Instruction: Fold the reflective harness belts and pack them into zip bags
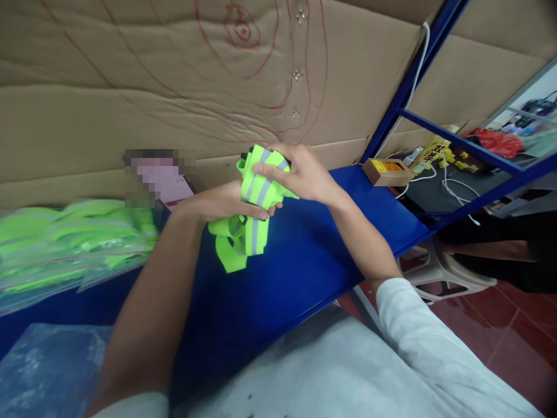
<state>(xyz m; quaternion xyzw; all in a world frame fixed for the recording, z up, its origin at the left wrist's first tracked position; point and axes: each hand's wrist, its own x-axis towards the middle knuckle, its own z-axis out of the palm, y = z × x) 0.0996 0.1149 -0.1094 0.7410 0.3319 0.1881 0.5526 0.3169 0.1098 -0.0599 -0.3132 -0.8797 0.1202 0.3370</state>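
Both my hands grip a neon yellow-green reflective strap (260,188) with a silver stripe, partly folded into a flat bundle above the blue table (304,255). My left hand (226,203) holds the bundle from the left and below, its thumb across the lower part. From the upper right, my right hand (298,171) pinches the folded top, thumb in front and the other fingers mostly hidden behind. Loose loops and a wide end of the strap hang under my left hand. A small dark piece shows at the bundle's upper left edge.
Clear bags of similar neon straps (78,238) lie at the left, with a clear plastic bag (52,366) nearer me. A pink box (167,180) stands against the cardboard wall (152,69). A small cardboard box (387,172) sits by the blue frame at right; a person's arm (491,249) shows beyond.
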